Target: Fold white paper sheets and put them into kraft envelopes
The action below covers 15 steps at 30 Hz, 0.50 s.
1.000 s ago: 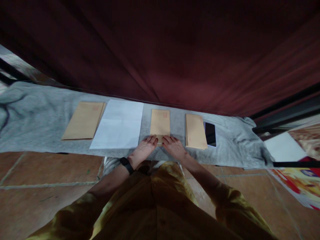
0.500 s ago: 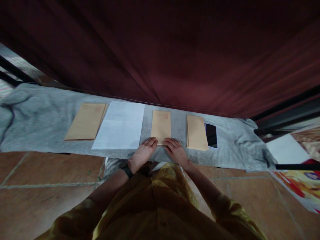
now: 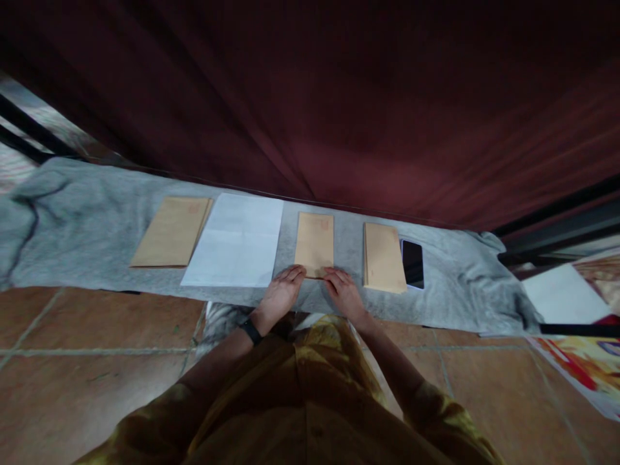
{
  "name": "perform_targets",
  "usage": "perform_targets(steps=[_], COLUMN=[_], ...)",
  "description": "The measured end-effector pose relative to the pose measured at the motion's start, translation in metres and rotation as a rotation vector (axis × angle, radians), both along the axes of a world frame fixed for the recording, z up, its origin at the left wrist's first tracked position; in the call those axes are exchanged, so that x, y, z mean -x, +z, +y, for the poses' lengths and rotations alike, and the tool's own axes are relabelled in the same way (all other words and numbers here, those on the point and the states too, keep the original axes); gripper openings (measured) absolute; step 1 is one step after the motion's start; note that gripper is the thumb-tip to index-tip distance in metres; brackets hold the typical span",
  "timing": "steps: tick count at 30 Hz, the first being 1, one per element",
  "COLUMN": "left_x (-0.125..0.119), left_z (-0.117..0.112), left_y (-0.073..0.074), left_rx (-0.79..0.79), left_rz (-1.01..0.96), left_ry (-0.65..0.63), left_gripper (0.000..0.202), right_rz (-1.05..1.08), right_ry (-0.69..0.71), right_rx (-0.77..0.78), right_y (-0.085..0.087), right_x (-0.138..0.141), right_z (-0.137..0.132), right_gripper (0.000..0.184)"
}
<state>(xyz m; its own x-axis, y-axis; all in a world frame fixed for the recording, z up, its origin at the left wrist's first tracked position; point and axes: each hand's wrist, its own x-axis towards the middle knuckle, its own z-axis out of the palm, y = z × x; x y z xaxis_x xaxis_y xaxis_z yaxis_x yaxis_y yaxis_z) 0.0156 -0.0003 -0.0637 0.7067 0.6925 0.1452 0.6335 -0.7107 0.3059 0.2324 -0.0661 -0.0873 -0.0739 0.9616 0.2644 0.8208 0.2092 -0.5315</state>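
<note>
A brown paper envelope [image 3: 314, 242] with a small reddish print near its far right corner lies in front of me on the grey cloth. My left hand [image 3: 283, 289], fingers together, grips its near left corner. At the near right corner my right hand [image 3: 343, 290] holds it the same way, thumb towards the edge. Between the hands the near edge shows as a dark line, slightly raised. My fingertips partly cover both corners. White paper sheets [image 3: 235, 242] with a crease across lie left of the envelope.
Far left is a stack of brown envelopes [image 3: 172, 232]; another stack [image 3: 384, 257] lies to the right, beside a dark-screened phone [image 3: 413, 265]. Grey cloth [image 3: 460, 278] covers the narrow surface. A dark red curtain [image 3: 310, 116] hangs behind it, with tiled floor [image 3: 111, 381] below.
Both hands stay at the envelope's near corners. Its near edge now shows a darker, slightly raised line between them. The whole view has shifted a little.
</note>
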Motion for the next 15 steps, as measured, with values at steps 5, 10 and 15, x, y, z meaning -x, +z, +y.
perform_targets(steps=[5,10,15], left_x=[-0.001,-0.002,0.0], left_z=[-0.023,-0.051,-0.049], left_y=[-0.004,-0.021,-0.026], left_rx=[-0.152,-0.183,-0.188], left_rz=[0.047,0.081,0.086], left_ry=[-0.054,-0.281,-0.202], left_gripper=[0.055,0.05,0.061], right_rz=[0.018,0.009,0.018], right_ry=[-0.003,-0.002,-0.008], right_rx=[-0.009,0.009,-0.001], right_y=[-0.001,-0.002,-0.005], right_x=[0.0,0.0,0.0], right_z=[0.0,0.0,0.0], right_gripper=[0.021,0.02,0.019])
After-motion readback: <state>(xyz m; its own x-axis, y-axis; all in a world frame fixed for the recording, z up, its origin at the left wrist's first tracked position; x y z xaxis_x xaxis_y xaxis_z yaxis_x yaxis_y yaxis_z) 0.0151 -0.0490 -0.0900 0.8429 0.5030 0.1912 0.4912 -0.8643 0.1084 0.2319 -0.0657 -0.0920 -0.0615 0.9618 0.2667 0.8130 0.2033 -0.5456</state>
